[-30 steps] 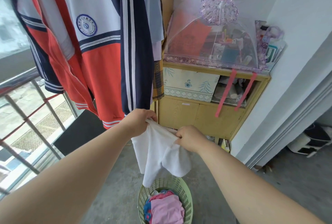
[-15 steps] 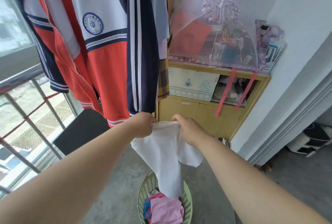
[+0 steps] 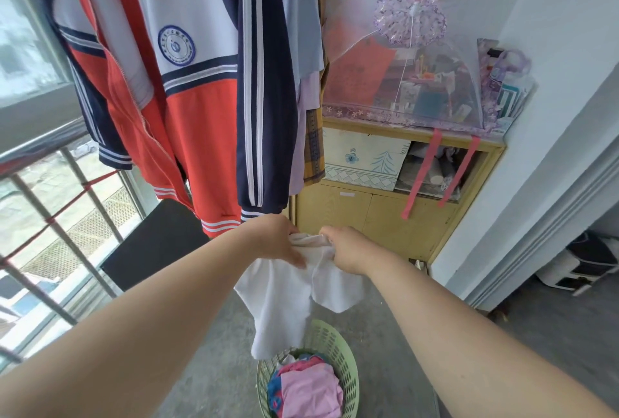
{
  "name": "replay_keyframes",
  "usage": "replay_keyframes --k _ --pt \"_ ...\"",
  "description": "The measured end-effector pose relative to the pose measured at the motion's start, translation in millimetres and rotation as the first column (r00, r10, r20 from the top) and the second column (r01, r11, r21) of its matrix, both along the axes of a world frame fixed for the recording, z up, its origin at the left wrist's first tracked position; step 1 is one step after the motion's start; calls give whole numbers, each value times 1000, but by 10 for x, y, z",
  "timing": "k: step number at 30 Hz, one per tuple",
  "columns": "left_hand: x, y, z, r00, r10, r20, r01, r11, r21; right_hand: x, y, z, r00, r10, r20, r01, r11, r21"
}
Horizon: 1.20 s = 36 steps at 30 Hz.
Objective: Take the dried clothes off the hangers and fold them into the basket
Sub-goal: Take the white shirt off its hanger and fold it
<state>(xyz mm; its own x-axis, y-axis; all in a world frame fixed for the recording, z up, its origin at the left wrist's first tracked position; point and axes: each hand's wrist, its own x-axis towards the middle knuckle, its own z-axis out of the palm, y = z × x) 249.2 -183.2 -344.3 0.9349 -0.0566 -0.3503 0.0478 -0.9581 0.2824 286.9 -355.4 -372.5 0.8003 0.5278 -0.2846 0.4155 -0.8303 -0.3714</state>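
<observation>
The left hand (image 3: 278, 240) and right hand (image 3: 348, 251) curl their fingers into the bunched top edge of a soft white garment (image 3: 288, 303). It hangs limp at 12 o'clock above the round green lattice basket (image 3: 335, 342).

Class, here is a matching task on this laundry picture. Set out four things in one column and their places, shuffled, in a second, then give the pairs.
Things:
1. white garment
2. pink garment
3. striped jacket
4. mesh cover

Places:
A. on top of the wooden cabinet
B. hanging up
C. held by the left hand and right hand
D. lying in the green basket

Pairs: 1-C, 2-D, 3-B, 4-A
</observation>
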Motion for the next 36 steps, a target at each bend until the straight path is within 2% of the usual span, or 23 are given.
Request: replay_keyframes --k 4,7,8,9,10,11,12,13,15,17,19,21,24,26,28,31,33,34,36 --pt "-5 -7 -22 994 67 -83 -72 996 -55 55 5 -29 989 -55 137 58 998 -14" --pt "-11 14 -47 970 149 -190 -181 970 -163 95 -7 10 940 -85 332 85 996 15" --pt "-18 27 -45 951 194 -242 -261 923 -284 108 -16 5 892 -123 434 111 992 52" --pt "-26 52 -36 919 238 -314 -362 824 -436 112 -22 5 841 -189 507 143 981 128" --pt "-37 80 -24 878 266 -397 -464 677 -571 117 -30 4 810 -282 514 190 956 224" --pt "-56 106 4 840 283 -463 -539 529 -656 116 -39 27 811 -373 451 253 918 305" --pt "-61 139 20 816 290 -499 -578 414 -703 135 -42 17 838 -443 318 336 879 340" --pt "-64 171 39 802 300 -517 -596 339 -728 149 -42 1 863 -470 185 399 859 320" --pt "-72 205 72 787 307 -535 -608 235 -759 140 -23 -27 898 -440 -22 438 886 155" --pt "-82 213 121 782 306 -543 -605 160 -780 82 -7 -108 901 -373 -223 396 916 66" --pt "-90 209 160 790 291 -540 -591 128 -796 26 0 -225 890 -268 -370 333 935 125" --pt "-96 194 210 803 234 -548 -585 133 -800 -40 7 -280 898 -178 -403 285 933 221" --pt "-100 166 318 827 112 -550 -560 226 -797 -15 -6 -292 848 -147 -510 389 825 410" --pt "-89 171 382 838 25 -545 -529 285 -799 21 -27 -277 802 -68 -593 414 779 471" --pt "-72 183 433 843 -57 -535 -497 297 -815 36 -56 -283 747 26 -665 417 760 499" --pt "-36 230 492 853 -148 -500 -452 269 -851 14 -106 -237 678 193 -709 427 682 594" --pt "-14 269 524 864 -111 -492 -456 245 -856 -8 -133 -206 635 260 -728 491 592 639" --pt "5 301 519 876 -48 -480 -462 203 -864 2 -138 -207 606 273 -747 541 547 639" --pt "39 385 470 905 81 -417 -421 27 -907 49 -174 -256 557 297 -775 618 475 626"
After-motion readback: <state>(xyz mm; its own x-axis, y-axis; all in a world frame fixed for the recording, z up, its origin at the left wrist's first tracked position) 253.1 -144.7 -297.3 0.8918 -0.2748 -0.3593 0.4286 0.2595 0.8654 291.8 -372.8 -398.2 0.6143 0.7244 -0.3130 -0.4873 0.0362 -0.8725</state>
